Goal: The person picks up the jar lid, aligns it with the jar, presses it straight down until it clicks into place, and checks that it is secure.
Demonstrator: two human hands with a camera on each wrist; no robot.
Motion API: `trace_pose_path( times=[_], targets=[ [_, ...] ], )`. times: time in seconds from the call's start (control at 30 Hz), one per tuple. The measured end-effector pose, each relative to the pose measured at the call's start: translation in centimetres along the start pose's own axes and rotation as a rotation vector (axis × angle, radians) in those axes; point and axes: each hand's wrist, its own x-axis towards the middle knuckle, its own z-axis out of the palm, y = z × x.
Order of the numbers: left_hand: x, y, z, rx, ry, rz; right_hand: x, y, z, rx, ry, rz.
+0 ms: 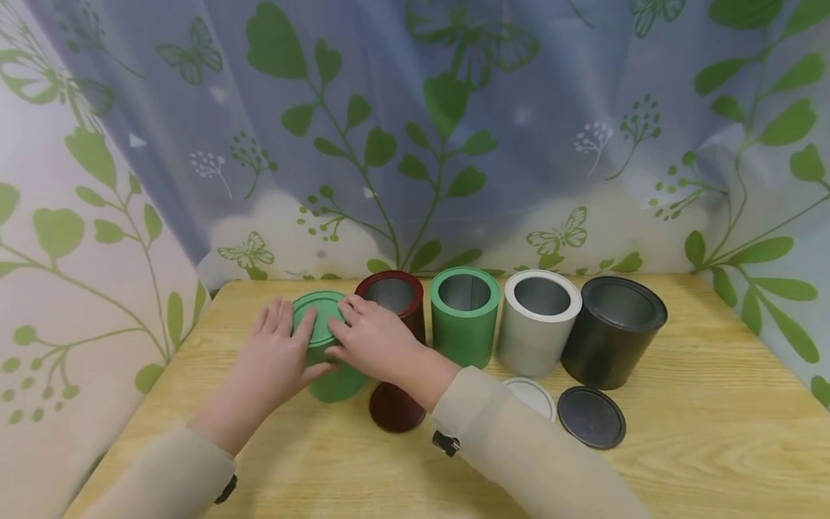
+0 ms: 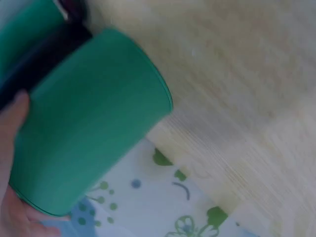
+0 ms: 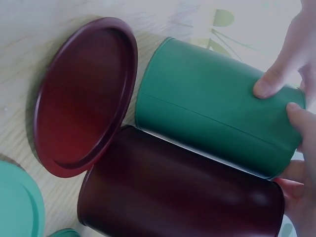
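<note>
A green can (image 1: 337, 386) stands at the left end of a row, a flat green lid (image 1: 323, 317) on its top. My left hand (image 1: 275, 360) grips the upper left side, fingers over the rim and thumb at the front. From the right, my right hand (image 1: 379, 342) curls its fingers onto the lid's edge, its thumb on the can's front wall. In the right wrist view both thumbs lie against the side of the green can (image 3: 207, 108). The left wrist view shows the left thumb on the green can (image 2: 94, 113).
Lidless dark red (image 1: 417, 317), green (image 1: 463, 339), grey-white (image 1: 532, 342) and black (image 1: 603, 353) cans stand to the right. Before them lie a dark red lid (image 1: 397, 409), a white lid (image 1: 534, 396) and a black lid (image 1: 591, 417). Another green lid (image 3: 17, 202) shows in the right wrist view.
</note>
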Motion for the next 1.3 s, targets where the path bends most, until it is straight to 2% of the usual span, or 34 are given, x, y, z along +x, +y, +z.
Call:
trace_pose_path(
  times=[0.1,0.17,0.23,0.3,0.43,0.5,0.63,0.7,0.8,0.9,1.0,1.1,1.17,1.3],
  targets=[
    [-0.3,0.4,0.2,0.011,0.05,-0.052,0.0,0.0,-0.2,-0.054,0.026,-0.018],
    [-0.4,0.4,0.4,0.014,0.091,-0.05,0.1,0.0,-0.4,-0.079,0.024,-0.03],
    [-0.5,0.3,0.6,0.026,0.112,-0.036,0.2,-0.1,-0.7,-0.098,-0.008,-0.044],
    [-0.5,0.3,0.6,0.043,0.107,-0.019,0.2,-0.2,-1.0,-0.11,-0.059,-0.053],
    [-0.7,0.2,0.5,0.021,0.099,-0.01,0.6,-0.3,-1.3,-0.108,-0.148,-0.043],
    [-0.9,0.1,0.4,0.009,0.137,-0.008,0.7,-0.3,-1.4,-0.099,-0.163,-0.035],
    [-1.4,0.2,0.4,0.015,0.259,0.013,0.9,-0.4,-1.5,-0.087,-0.169,-0.033],
    [-1.4,0.2,0.2,0.028,0.277,0.029,0.9,-0.5,-1.7,-0.077,-0.179,-0.028],
    [-1.1,0.4,-0.3,0.055,0.216,0.026,0.9,-0.4,-1.7,-0.056,-0.209,-0.015],
    [-0.3,0.6,-0.7,0.076,0.073,-0.01,0.8,-0.3,-1.4,-0.05,-0.237,-0.006],
    [1.0,0.5,-0.9,0.017,-0.103,-0.022,0.7,-0.4,-1.1,-0.056,-0.247,0.004],
    [1.8,0.0,-0.8,-0.089,-0.238,0.015,0.6,-0.6,-1.0,-0.064,-0.235,0.002],
    [1.9,-0.4,-0.5,-0.151,-0.269,0.048,0.5,-0.7,-1.1,-0.065,-0.215,0.0],
    [2.0,-0.8,-0.2,-0.184,-0.236,0.087,0.4,-0.6,-1.1,-0.084,-0.178,-0.003]
  ],
)
